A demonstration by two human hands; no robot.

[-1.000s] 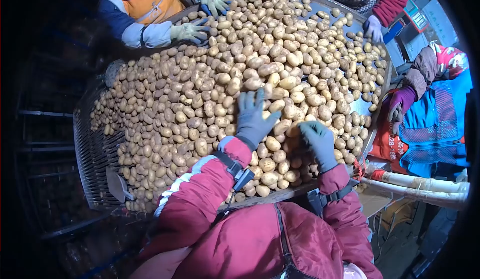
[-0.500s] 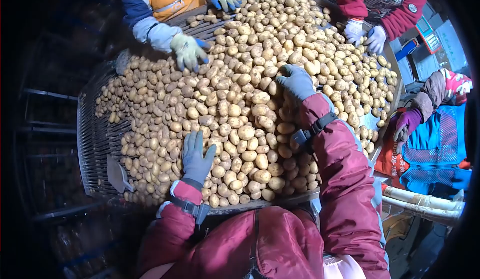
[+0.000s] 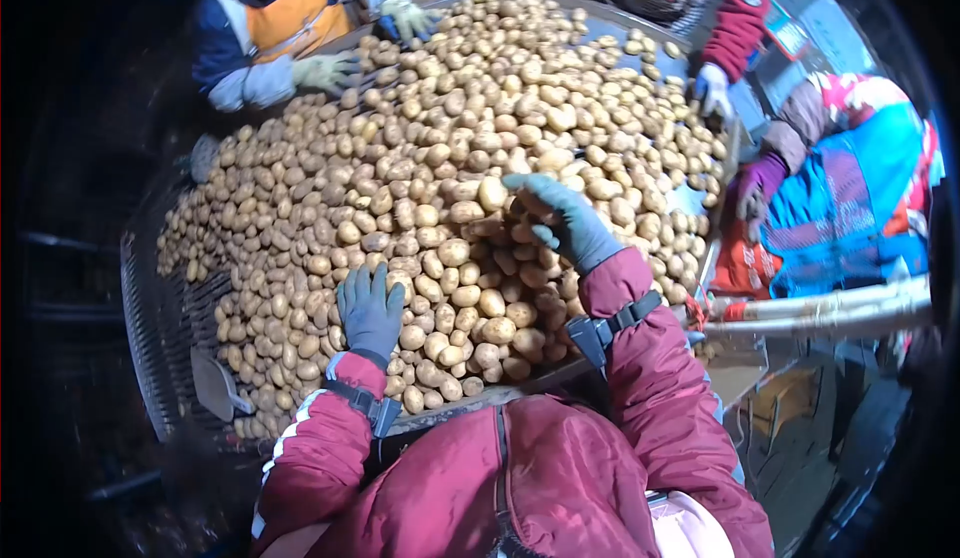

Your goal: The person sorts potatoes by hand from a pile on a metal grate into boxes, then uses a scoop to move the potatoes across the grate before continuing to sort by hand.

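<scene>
A broad heap of potatoes (image 3: 400, 173) covers the sorting table in front of me. My left hand (image 3: 371, 313), in a grey glove, lies on the near potatoes with its fingers spread. To the right, my gloved right hand (image 3: 565, 220) is above the heap, fingers curved and thumb apart. No potato shows in its grasp. A pale potato (image 3: 492, 194) lies by its fingertips, and a shadowed hollow of potatoes is beneath the palm.
Across the table, a person in an orange apron has gloved hands (image 3: 408, 20) at the heap. Another person's white glove (image 3: 713, 91) is at the far right edge. A scoop-like plate (image 3: 218, 386) lies on the slatted left end (image 3: 160, 358). Pale pipes (image 3: 830, 306) run at right.
The camera view has shifted. My right hand has opened wider, thumb away from the fingers, and sits nearer me over the heap. The far-left person's near hand has drawn back from the potatoes.
</scene>
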